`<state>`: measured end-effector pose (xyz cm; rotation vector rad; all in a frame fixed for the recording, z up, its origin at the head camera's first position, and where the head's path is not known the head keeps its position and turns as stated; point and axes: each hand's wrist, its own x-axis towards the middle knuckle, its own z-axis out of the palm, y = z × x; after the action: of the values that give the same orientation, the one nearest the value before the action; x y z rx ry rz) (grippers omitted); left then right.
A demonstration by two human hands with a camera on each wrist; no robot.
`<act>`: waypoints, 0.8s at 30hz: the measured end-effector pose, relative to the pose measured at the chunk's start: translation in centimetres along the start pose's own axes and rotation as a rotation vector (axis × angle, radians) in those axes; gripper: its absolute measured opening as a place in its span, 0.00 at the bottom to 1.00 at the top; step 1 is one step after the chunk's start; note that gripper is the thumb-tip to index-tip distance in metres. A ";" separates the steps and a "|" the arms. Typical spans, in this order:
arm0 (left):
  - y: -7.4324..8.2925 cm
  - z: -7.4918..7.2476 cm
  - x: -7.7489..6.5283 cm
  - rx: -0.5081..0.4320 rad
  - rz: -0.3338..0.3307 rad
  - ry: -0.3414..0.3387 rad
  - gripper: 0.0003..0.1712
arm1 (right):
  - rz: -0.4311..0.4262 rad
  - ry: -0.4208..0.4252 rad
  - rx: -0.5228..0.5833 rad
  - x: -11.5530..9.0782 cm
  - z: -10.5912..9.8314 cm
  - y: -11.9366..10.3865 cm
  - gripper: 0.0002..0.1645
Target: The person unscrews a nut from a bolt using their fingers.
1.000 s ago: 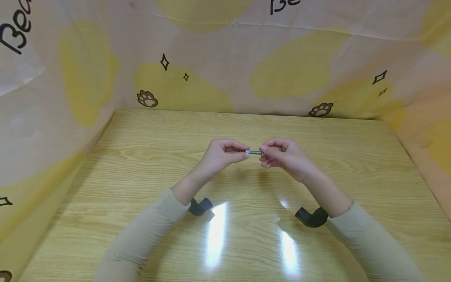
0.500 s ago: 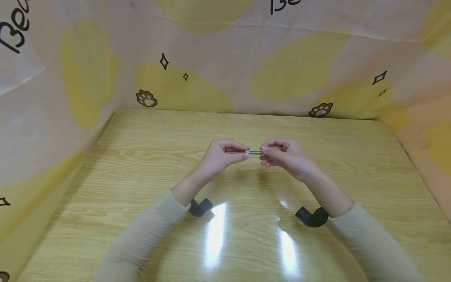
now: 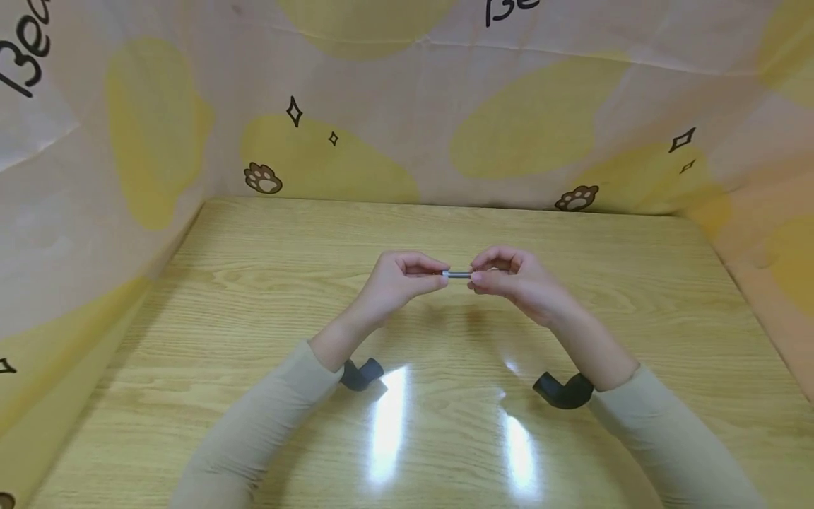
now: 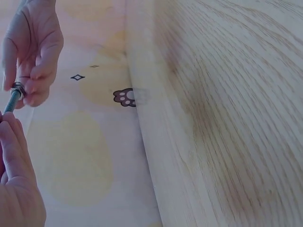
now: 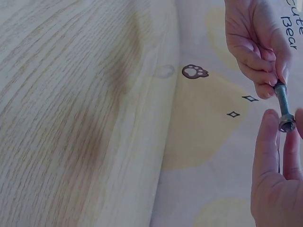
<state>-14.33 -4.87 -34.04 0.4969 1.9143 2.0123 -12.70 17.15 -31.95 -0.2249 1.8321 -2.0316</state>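
Note:
A metal bolt [image 3: 458,275] lies level between the two hands, held up over the table. My left hand [image 3: 405,277] pinches its head end between thumb and fingers. In the right wrist view, a nut [image 5: 287,124] sits on the far end of the threaded shank. The fingers of my right hand [image 3: 511,281] are round that nut, thumb on the near side; in the head view they mostly cover it. From the left wrist view, the nut [image 4: 18,89] shows at the right hand's fingertips, with bare thread between it and the left fingers.
A wood-grain table [image 3: 286,424] spreads beneath the hands. Patterned cloth [image 3: 381,92] walls in its back and sides. Black curved pieces [image 3: 562,391] show by each wrist, and bright light reflections lie on the tabletop.
The right thumb has slid slightly down across the nut, which now shows less in the head view. My left hand and the bolt have stayed nearly still.

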 end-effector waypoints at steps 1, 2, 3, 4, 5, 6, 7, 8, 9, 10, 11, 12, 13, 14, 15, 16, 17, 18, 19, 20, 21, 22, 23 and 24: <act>0.0 0.0 0.0 0.000 0.001 0.001 0.14 | -0.006 0.006 0.003 0.0 0.0 0.0 0.08; 0.0 0.0 0.0 0.002 0.003 0.001 0.14 | -0.008 0.011 0.005 -0.1 -0.1 -0.1 0.07; 0.0 0.0 0.0 0.006 0.001 0.002 0.14 | -0.003 0.015 0.008 -0.1 -0.1 -0.1 0.06; 0.0 0.0 0.0 0.009 -0.001 0.002 0.14 | 0.011 0.022 0.015 -0.1 0.0 -0.2 0.05; 0.0 0.0 0.0 0.012 -0.003 0.002 0.14 | 0.028 0.022 0.020 -0.1 0.0 -0.2 0.04; 0.0 0.0 0.0 0.015 -0.004 0.002 0.14 | 0.045 0.022 0.024 -0.1 0.0 -0.2 0.05; 0.0 0.0 0.0 0.015 -0.002 0.001 0.14 | 0.059 0.019 0.029 -0.1 0.1 -0.2 0.06; 0.1 0.0 0.0 0.014 -0.001 0.001 0.14 | 0.067 0.015 0.030 -0.1 0.1 -0.2 0.07; 0.1 0.0 0.0 0.010 -0.002 0.000 0.13 | 0.072 0.012 0.031 -0.1 0.1 -0.2 0.07; 0.1 0.0 0.0 0.008 -0.002 0.001 0.13 | 0.067 0.010 0.032 -0.1 0.1 -0.2 0.06; 0.1 0.0 0.0 0.003 -0.002 0.001 0.13 | 0.055 0.006 0.031 -0.1 0.1 -0.2 0.07; 0.1 0.0 0.0 -0.001 -0.003 0.002 0.13 | 0.038 0.004 0.030 -0.2 0.1 -0.2 0.08; 0.1 0.0 0.0 -0.002 -0.003 0.003 0.13 | 0.024 0.004 0.029 -0.2 0.1 -0.2 0.08; 0.1 0.0 0.0 -0.004 -0.003 0.003 0.13 | 0.011 0.006 0.029 -0.2 0.1 -0.2 0.08; 0.1 0.0 0.0 -0.005 -0.002 0.002 0.13 | 0.001 0.003 0.026 -0.3 0.0 -0.2 0.08; 0.1 0.0 0.0 -0.003 0.000 0.003 0.13 | -0.002 0.002 0.026 -0.3 0.0 -0.3 0.06; 0.1 0.0 0.0 -0.002 0.001 0.003 0.13 | 0.004 0.005 0.025 -0.3 0.0 -0.3 0.05; 0.1 0.0 0.0 0.001 0.005 0.002 0.13 | 0.012 0.007 0.023 -0.3 0.1 -0.3 0.04; 0.1 0.0 0.0 0.001 0.008 0.002 0.13 | 0.024 0.010 0.017 -0.2 0.1 -0.3 0.04; 0.1 0.0 0.0 0.001 0.010 0.001 0.13 | 0.032 0.012 0.012 -0.2 0.1 -0.2 0.05; 0.1 0.0 0.0 0.002 0.012 0.001 0.13 | 0.037 0.013 0.006 -0.1 0.1 -0.2 0.05; 0.0 0.0 0.1 -0.001 0.014 0.002 0.13 | 0.043 0.018 0.007 -0.1 0.2 -0.2 0.05; 0.0 -0.1 0.1 -0.004 0.015 0.001 0.13 | 0.040 0.019 0.002 0.0 0.2 -0.2 0.04; 0.0 -0.1 0.1 -0.007 0.016 0.001 0.12 | 0.030 0.015 0.001 0.0 0.1 -0.1 0.03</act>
<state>-14.44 -4.87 -34.06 0.5105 1.9094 2.0289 -12.64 17.06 -31.80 -0.1820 1.8326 -2.0187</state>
